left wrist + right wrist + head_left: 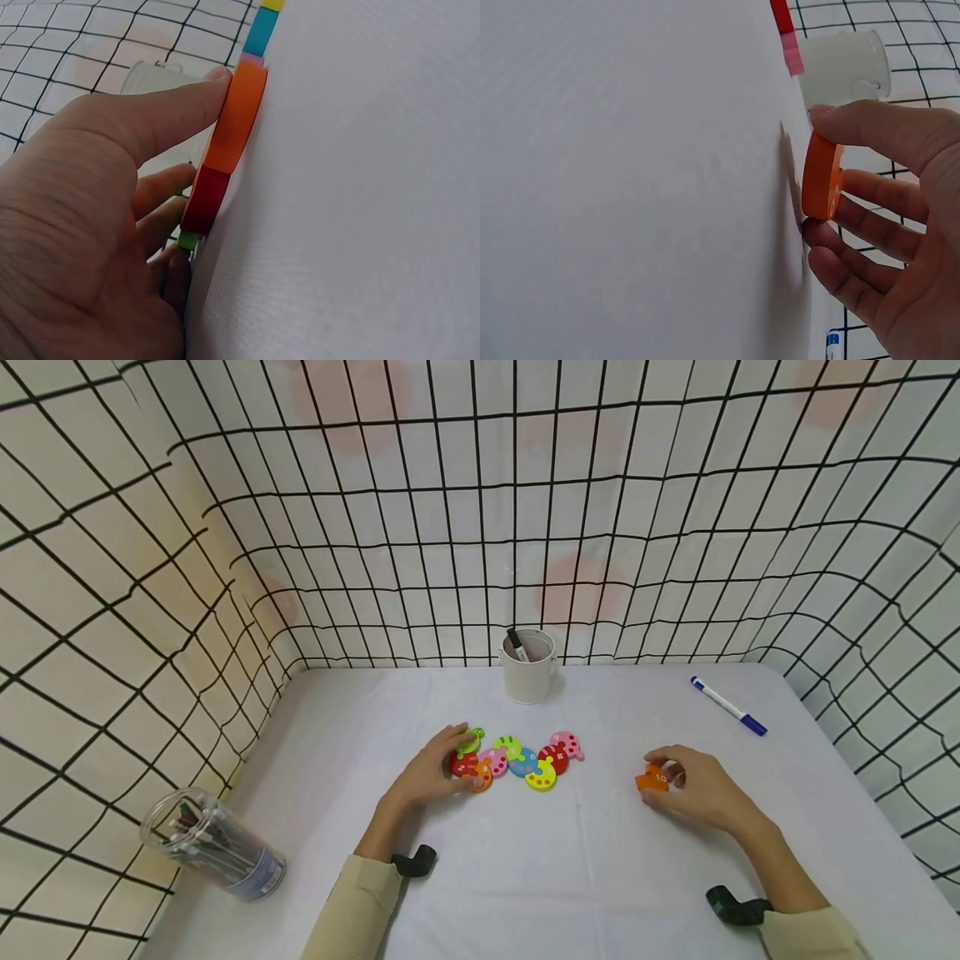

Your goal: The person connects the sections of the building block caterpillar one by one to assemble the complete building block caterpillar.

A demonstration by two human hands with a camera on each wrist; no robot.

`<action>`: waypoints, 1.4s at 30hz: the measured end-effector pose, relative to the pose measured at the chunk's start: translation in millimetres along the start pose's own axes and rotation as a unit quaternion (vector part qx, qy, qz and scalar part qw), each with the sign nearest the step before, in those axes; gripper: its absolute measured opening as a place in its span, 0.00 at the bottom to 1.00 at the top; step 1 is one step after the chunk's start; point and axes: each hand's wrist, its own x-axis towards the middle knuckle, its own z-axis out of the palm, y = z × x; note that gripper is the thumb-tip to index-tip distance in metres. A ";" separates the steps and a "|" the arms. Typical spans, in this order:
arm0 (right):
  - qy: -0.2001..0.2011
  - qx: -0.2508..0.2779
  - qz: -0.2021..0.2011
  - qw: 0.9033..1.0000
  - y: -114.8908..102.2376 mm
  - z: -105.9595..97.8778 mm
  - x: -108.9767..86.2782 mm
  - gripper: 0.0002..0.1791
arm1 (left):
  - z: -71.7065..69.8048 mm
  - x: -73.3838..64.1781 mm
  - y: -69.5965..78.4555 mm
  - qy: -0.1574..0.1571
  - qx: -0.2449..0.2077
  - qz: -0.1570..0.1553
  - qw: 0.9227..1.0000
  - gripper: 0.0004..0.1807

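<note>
In the head view, a winding row of colourful, spotted and striped toy pieces (pixel 523 763) lies on the white table. My left hand (pixel 431 770) holds its left end, thumb against an orange piece (pixel 238 120) and fingers around the far side. Beside that are a red piece (pixel 205 201) and a green piece (pixel 471 742), partly covered by the fingers. To the right, apart from the row, my right hand (pixel 697 787) pinches a loose orange number piece (pixel 652 778) marked 10. The right wrist view shows this orange piece (pixel 821 176) standing on edge between thumb and fingers.
A white bucket (pixel 528 681) with a black-capped marker stands behind the row. A blue-capped marker (pixel 727 705) lies at the back right. At the left, a clear jar (pixel 225 852) of pencils stands near the black grid wall (pixel 514 539) enclosing the table.
</note>
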 end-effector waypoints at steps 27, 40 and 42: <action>0.022 0.060 0.038 0.997 -54.2 45.6 51.7 0.29 | 6.4 2.2 1.6 0.030 -0.027 -0.030 0.999 0.42; 0.015 0.047 0.049 0.998 -64.0 54.8 57.2 0.29 | 5.8 2.0 0.0 0.038 -0.027 -0.026 0.999 0.43; 0.013 0.043 0.052 0.998 -64.6 55.4 57.5 0.29 | 6.0 1.9 0.3 0.041 -0.028 -0.024 0.998 0.43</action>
